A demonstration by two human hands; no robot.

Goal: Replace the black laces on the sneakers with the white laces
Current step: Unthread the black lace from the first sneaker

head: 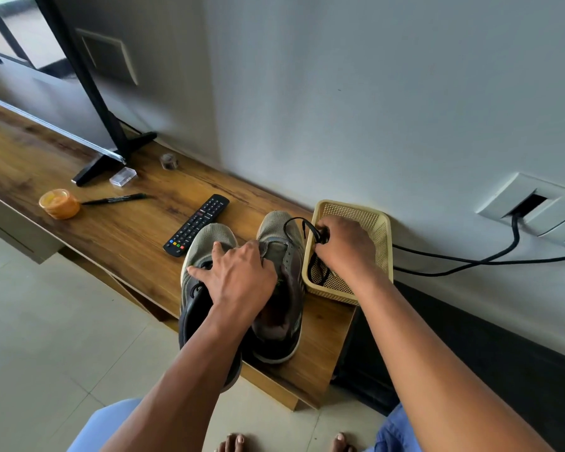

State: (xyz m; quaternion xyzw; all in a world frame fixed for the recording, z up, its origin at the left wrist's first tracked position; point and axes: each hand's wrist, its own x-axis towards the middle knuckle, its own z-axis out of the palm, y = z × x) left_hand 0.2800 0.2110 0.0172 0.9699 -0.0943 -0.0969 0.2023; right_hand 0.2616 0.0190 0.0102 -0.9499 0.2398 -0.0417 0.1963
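Two grey sneakers stand side by side on the wooden shelf point(118, 236), toes toward the wall. My left hand point(238, 275) lies across both, its fingers spread over the left sneaker point(206, 243), whose black lace shows under them, and its thumb side on the right sneaker point(279, 233). My right hand point(343, 249) reaches into the yellow plastic basket point(380, 230) and grips a bunched black lace point(322, 234); one loop arcs over the right sneaker's toe. More black lace lies in the basket's bottom. No white laces are in sight.
A TV remote point(198, 223) lies just left of the sneakers. Farther left are a black marker point(115, 199), an orange jar point(59, 203), a clear small box point(123, 176) and the TV stand foot point(111, 161). Black cables point(470, 261) run from a wall socket at the right.
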